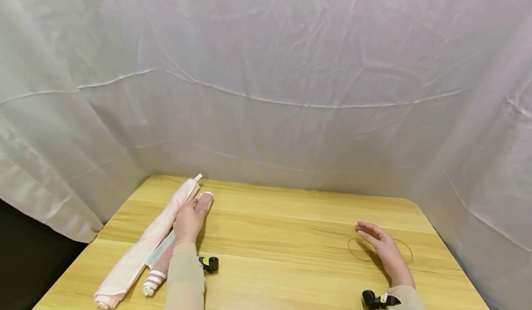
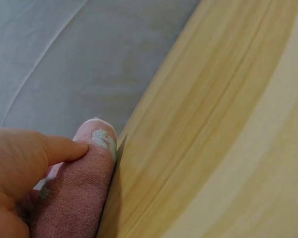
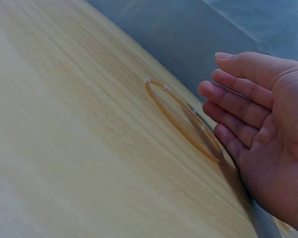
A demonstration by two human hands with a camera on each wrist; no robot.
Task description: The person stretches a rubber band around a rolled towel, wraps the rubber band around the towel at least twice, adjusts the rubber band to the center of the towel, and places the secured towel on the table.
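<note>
Apparently for steadiness, the darker pink roll (image 2: 79, 193) is gripped near its far end by the left hand (image 1: 189, 222), beside the paler roll (image 1: 151, 240) on the table (image 1: 282, 254); near a thin band (image 3: 185, 134), the right hand (image 1: 386, 250) is held loosely, empty.

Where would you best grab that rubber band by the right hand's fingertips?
Probably by the edge nearest the right hand, pinched from above: the rubber band is a thin loop lying flat on the wood-grain table, so there is little to grasp from the side.
</note>
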